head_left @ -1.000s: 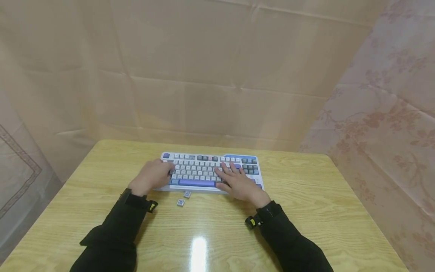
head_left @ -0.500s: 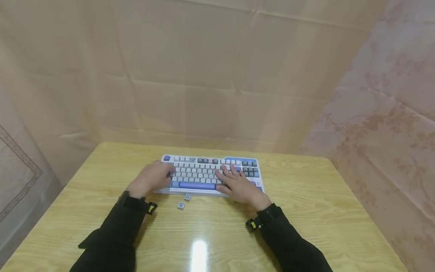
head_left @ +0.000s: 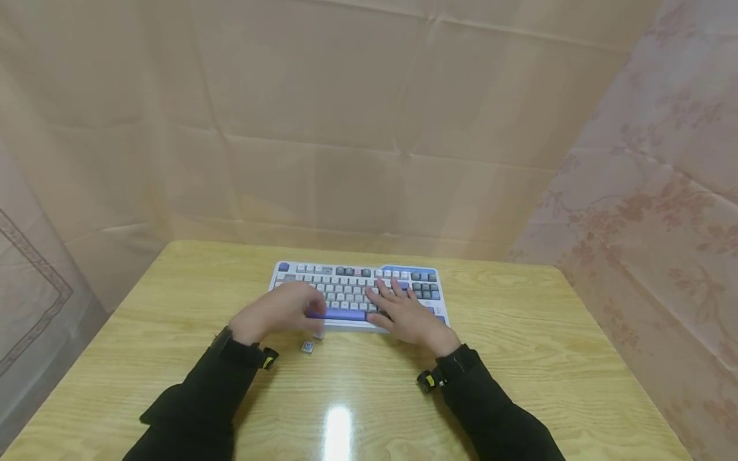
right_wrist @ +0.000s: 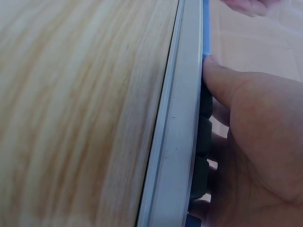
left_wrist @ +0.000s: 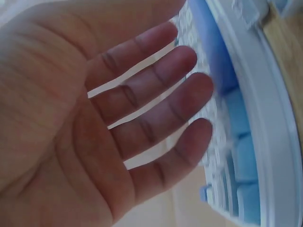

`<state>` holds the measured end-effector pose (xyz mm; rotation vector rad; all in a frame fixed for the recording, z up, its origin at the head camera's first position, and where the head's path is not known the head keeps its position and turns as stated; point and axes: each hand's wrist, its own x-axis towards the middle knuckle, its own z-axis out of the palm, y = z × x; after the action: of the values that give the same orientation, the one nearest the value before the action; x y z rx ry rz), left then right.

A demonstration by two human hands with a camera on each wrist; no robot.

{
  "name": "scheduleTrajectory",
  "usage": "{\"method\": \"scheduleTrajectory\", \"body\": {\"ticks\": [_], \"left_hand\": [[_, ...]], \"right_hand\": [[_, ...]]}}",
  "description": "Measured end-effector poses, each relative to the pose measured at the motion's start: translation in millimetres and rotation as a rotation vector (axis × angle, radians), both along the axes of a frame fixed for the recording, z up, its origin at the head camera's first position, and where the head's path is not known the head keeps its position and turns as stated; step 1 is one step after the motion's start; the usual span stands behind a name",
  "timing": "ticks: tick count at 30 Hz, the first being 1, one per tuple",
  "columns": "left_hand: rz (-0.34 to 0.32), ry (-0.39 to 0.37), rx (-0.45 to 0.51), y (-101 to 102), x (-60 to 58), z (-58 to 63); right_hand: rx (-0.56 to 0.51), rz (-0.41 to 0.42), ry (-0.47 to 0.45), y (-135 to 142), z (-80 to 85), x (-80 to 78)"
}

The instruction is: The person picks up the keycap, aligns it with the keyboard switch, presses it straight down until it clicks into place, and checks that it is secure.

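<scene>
A white keyboard point(head_left: 346, 324) with grey, blue and purple keys lies on the table. My left hand point(head_left: 279, 310) hovers over its left front part, fingers loosely bent, palm facing down with nothing in it; the left wrist view shows the fingers point(left_wrist: 175, 99) apart above the keys. Just in front of the keyboard lie two small square keycaps point(head_left: 308, 346), the farther one point(head_left: 319, 335) right at my left fingertips and partly covered. My right hand point(head_left: 412, 323) rests on the right side of the keyboard with fingers spread, its thumb point(right_wrist: 220, 78) at the front edge keys.
The yellow wood-grain table point(head_left: 519, 358) spreads around the keyboard, with a bright light reflection near the front. A beige cloth point(head_left: 346, 128) hangs behind it, and a floral pink cloth point(head_left: 663, 211) hangs at the right.
My left hand has left the keyboard's left edge and moved right and toward the loose keycaps, uncovering the upper left keys. The right hand stays in place.
</scene>
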<state>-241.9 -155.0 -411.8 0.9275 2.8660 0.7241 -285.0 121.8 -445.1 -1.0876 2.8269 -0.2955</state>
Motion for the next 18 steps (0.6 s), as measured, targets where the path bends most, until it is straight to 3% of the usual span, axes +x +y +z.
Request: {"method": "scheduleTrajectory", "body": {"ticks": [2, 6, 18], "left_hand": [[-0.017, -0.018, -0.02, 5, 0.8, -1.4], [0.011, -0.07, -0.052, 13, 4.5, -3.3], [-0.019, -0.066, -0.115, 22, 3.9, -11.1]], "right_hand": [[-0.002, -0.003, 0.003, 0, -0.1, 0.1], [0.0, -0.001, -0.002, 0, 0.2, 0.5], [-0.001, -0.007, -0.004, 0, -0.8, -0.7]]}}
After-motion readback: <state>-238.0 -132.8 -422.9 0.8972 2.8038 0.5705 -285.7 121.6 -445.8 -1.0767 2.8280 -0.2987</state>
